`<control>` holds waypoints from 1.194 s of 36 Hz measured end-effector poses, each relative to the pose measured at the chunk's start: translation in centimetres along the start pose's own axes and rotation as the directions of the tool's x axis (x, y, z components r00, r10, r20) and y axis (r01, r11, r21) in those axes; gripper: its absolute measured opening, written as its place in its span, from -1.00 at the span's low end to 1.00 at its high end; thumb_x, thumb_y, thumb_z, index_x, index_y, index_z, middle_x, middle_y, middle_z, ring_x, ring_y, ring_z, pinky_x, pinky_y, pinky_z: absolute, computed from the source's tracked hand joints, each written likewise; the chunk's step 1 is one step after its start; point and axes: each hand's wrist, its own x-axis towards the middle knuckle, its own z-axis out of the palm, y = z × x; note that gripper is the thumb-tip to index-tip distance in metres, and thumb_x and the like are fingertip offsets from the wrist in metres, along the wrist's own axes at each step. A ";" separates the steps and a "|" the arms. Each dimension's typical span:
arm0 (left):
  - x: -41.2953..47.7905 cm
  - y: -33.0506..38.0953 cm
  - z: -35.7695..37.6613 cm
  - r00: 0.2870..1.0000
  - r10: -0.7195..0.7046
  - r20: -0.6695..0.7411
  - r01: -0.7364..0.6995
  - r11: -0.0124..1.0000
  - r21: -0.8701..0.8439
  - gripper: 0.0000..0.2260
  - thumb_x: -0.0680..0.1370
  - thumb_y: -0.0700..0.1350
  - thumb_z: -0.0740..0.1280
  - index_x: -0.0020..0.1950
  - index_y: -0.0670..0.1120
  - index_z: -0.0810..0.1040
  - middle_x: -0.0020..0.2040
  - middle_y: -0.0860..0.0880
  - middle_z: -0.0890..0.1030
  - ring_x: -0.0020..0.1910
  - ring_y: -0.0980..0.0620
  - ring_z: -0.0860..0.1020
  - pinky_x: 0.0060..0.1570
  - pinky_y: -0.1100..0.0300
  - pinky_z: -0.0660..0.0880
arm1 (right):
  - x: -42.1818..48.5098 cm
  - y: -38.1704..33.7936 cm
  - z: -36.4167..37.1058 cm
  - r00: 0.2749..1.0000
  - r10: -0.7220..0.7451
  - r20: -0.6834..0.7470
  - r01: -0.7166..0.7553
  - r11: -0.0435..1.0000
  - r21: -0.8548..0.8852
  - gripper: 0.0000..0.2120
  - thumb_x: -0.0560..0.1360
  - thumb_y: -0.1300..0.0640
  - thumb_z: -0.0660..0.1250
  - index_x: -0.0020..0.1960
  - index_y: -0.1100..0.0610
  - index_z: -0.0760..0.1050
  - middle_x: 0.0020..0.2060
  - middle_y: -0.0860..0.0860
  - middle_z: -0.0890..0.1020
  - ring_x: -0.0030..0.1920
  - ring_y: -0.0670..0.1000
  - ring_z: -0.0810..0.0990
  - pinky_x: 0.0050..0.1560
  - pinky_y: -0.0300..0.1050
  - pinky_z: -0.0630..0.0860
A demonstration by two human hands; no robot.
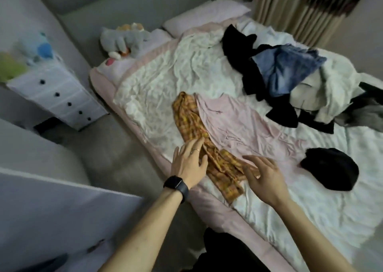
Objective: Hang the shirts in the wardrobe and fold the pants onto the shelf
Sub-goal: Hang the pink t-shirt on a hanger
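The two bare forearms reach in from the bottom edge, the left one wearing a dark watch (176, 185). The left hand (189, 164) lies flat, fingers spread and relaxed, resting on the middle of the plaid pants (194, 130). It grips nothing and seems to be pinning the cloth so it can be smoothed. The right hand (263, 172) is likewise unclenched, its straight fingers just touching the pants' near end, probably ready to flatten or fold it.

The pants lie bunched into a narrow strip on the bed (290, 209), close to its left edge. Their long axis runs away from the person, leaning slightly left. I cannot tell which end is the waist.

A pink shirt (238, 124) lies spread flat against the pants' right side, touching them. Further right of the pants sits a black cap (331, 168), well apart. Beyond the pants, to the right, a pile of clothes (290, 75) waits. Beyond them on the left sits a stuffed toy (122, 39).
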 end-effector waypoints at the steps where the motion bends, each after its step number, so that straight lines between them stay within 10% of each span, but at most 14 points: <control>1: 1.4 0.8 0.7 1.000 0.007 0.017 -0.007 1.000 0.005 -0.51 0.62 0.05 0.25 0.56 0.05 0.31 0.53 0.03 0.34 0.50 0.00 0.30 0.48 -0.10 0.21 | 0.8 1.2 -0.4 1.000 0.026 -0.005 -0.026 1.000 0.000 -0.76 0.57 0.09 0.42 0.23 0.08 0.64 0.16 0.03 0.68 0.21 0.19 0.54 0.20 0.01 0.43; 20: 24.5 -6.6 12.5 0.946 -0.221 0.236 0.168 0.960 0.223 -0.43 0.65 0.09 0.14 0.64 0.13 0.03 0.65 0.09 -0.06 0.62 -0.05 -0.03 0.56 -0.08 0.06 | 30.8 10.7 10.9 0.944 0.048 0.326 -0.040 0.999 -0.030 -0.47 0.62 -0.21 0.21 0.49 0.02 0.33 0.40 -0.04 0.51 0.42 0.09 0.38 0.21 0.01 0.47; 28: 27.6 -13.0 18.4 0.812 -0.378 0.445 0.267 0.918 0.293 -0.42 0.66 0.20 0.07 0.65 0.11 0.00 0.65 0.13 -0.07 0.60 -0.02 0.07 0.55 -0.03 0.08 | 39.0 9.6 23.4 0.872 0.005 0.490 -0.018 1.000 0.022 -0.32 0.57 -0.31 0.20 0.56 0.02 0.18 0.44 0.10 0.44 0.37 0.24 0.45 0.24 0.19 0.51; 35: 30.0 -10.8 17.7 0.859 -0.490 0.146 0.505 0.858 -0.093 -0.57 0.56 0.32 0.21 0.33 0.13 0.46 0.32 0.10 0.48 0.19 0.04 0.52 0.03 0.10 0.50 | 36.9 10.6 25.2 0.970 0.038 0.242 -0.102 0.961 0.258 -0.67 0.60 0.11 0.23 0.34 0.08 0.50 0.26 0.13 0.54 0.13 0.23 0.58 0.07 0.05 0.52; 39: 31.5 -6.9 16.7 0.775 -0.584 0.242 0.620 0.626 -0.473 -0.31 0.43 0.36 0.41 0.44 0.03 0.41 0.21 0.13 0.52 0.16 0.09 0.56 0.17 0.13 0.53 | 30.8 12.4 22.3 0.995 -0.012 0.102 -0.027 0.929 0.370 -0.82 0.57 0.07 0.34 0.16 0.00 0.56 -0.03 0.03 0.59 -0.10 0.11 0.59 -0.14 -0.03 0.49; 43: 30.0 -3.3 16.8 0.807 -0.506 0.306 0.582 0.591 -0.558 -0.78 0.51 -0.02 0.50 0.12 -0.02 0.62 -0.03 0.14 0.67 0.06 0.08 0.64 -0.09 0.39 0.52 | 24.5 14.2 18.7 0.987 0.010 0.159 -0.075 0.908 0.412 -0.86 0.54 0.05 0.41 0.07 -0.12 0.52 -0.12 -0.19 0.55 -0.17 -0.15 0.53 -0.19 -0.10 0.51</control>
